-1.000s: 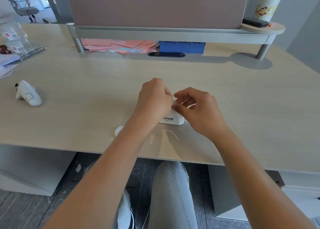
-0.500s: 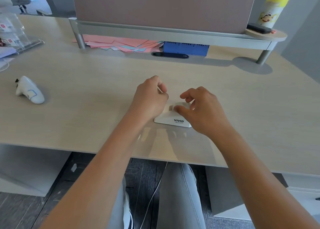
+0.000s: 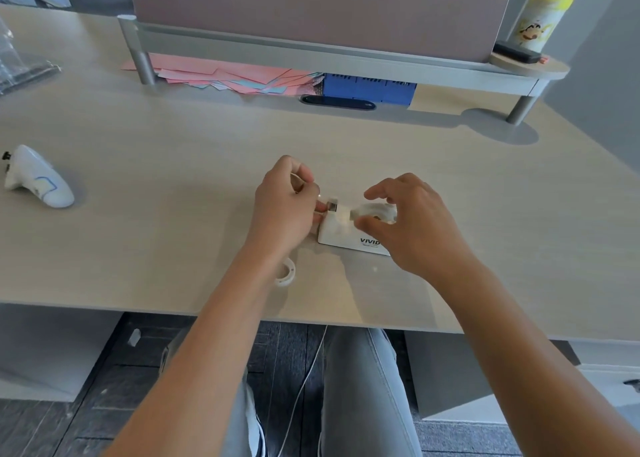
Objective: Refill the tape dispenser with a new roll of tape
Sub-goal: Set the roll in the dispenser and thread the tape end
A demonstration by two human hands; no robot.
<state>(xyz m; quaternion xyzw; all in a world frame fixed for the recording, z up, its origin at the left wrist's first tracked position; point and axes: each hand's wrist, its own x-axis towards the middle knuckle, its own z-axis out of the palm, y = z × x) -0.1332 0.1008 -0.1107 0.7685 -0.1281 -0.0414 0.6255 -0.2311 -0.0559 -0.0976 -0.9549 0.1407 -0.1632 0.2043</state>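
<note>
Nearest to us, our two bare forearms reach out over grey-trousered knees and the front edge of the pale wood surface [image 3: 173, 248]. Just inside that edge, partly hidden under our left wrist, lies a white ring-shaped spool [image 3: 285, 272], flat on the surface.

A little further in sits the white tape dispenser [image 3: 341, 229], upright, with VIVID printed on its near side. Our right hand [image 3: 412, 228] hovers over its right half with fingers [image 3: 379, 188] spread and curved, the thumb and fingertips touching the clear roll of tape [image 3: 375, 210] seated in the dispenser's cradle. Whether they grip the roll or only rest on it we cannot tell. Our left hand [image 3: 287, 207] is at the dispenser's left end, its fingers curled in and pinched together just beside the small metal cutter [image 3: 332, 204]; something thin and clear seems held there, but it is too blurred to be sure.

Well off to the left lies a white handheld controller [image 3: 38, 179] with a blue outline on it. Further back, pink papers [image 3: 221, 75] and a blue box [image 3: 369, 87] are tucked under a grey raised shelf [image 3: 311, 53], with a dark oval slot [image 3: 337, 102] in front of the box. On the shelf's round right end stands a yellow-lidded canister [image 3: 540, 18] beside a small dark object [image 3: 514, 54].
</note>
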